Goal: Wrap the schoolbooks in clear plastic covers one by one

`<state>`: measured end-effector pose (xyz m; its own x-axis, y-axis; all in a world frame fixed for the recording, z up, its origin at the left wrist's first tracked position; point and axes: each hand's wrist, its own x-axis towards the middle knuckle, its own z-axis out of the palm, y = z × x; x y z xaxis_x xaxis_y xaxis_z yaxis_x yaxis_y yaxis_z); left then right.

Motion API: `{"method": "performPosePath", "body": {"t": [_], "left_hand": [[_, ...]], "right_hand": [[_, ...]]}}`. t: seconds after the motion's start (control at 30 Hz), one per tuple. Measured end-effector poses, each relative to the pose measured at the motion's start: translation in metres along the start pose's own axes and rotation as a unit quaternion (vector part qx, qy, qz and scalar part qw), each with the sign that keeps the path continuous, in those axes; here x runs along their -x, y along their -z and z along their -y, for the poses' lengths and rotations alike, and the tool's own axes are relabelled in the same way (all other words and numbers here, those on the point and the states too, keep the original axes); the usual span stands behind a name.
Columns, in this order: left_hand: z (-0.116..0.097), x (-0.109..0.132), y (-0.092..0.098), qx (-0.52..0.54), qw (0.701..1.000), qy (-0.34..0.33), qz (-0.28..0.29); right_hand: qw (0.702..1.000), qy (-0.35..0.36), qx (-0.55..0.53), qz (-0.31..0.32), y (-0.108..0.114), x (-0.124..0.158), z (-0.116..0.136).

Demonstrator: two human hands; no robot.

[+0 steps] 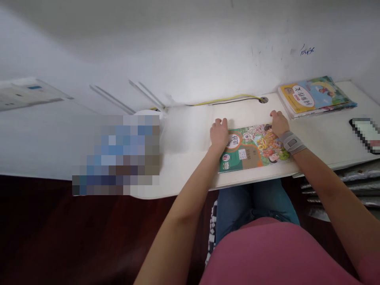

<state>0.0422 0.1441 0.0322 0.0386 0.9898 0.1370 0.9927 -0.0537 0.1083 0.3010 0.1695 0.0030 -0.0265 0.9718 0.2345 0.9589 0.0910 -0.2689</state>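
Note:
A textbook (247, 152) with a green, illustrated cover lies at the front of the white desk (178, 180), tilted slightly. My left hand (219, 133) is at its upper left corner, with fingers curled in against the edge. At the upper right corner is my right hand (280, 123), its fingers bent and closed at the book's edge; a grey band circles that wrist. Palms and fingertips are partly hidden from above. Left of the book, a see-through plastic sheet (187, 128) lies on the desk, its outline faint.
A stack of booklets (316, 97) stands at the back right. A phone (368, 132), partly blurred out, lies at the right edge. A yellow cable (225, 98) runs along the wall into a desk hole (263, 100). Something pixelated (118, 154) covers the desk's left end.

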Motion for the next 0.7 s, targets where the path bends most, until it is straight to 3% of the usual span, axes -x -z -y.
{"method": "performPosePath", "body": {"t": [0.17,0.3,0.43,0.57,0.7], "left_hand": [[-0.044,0.024,0.009,-0.008,0.999,-0.024,0.021],[-0.073,0.045,-0.011,-0.015,0.999,-0.011,0.038],[-0.075,0.05,-0.028,0.003,1.0,-0.009,0.029],[-0.073,0.047,-0.027,0.017,0.999,-0.006,0.04],[-0.068,0.046,-0.023,0.009,0.997,-0.043,0.07]], "right_hand": [[1.0,-0.008,-0.003,0.003,0.001,0.002,0.003],[1.0,-0.01,0.001,0.006,0.004,0.001,0.001],[1.0,-0.025,0.01,0.016,0.014,-0.008,0.001],[0.997,0.047,0.016,-0.057,0.019,-0.002,0.044],[0.988,0.137,-0.059,0.048,0.001,0.026,0.101]]}}
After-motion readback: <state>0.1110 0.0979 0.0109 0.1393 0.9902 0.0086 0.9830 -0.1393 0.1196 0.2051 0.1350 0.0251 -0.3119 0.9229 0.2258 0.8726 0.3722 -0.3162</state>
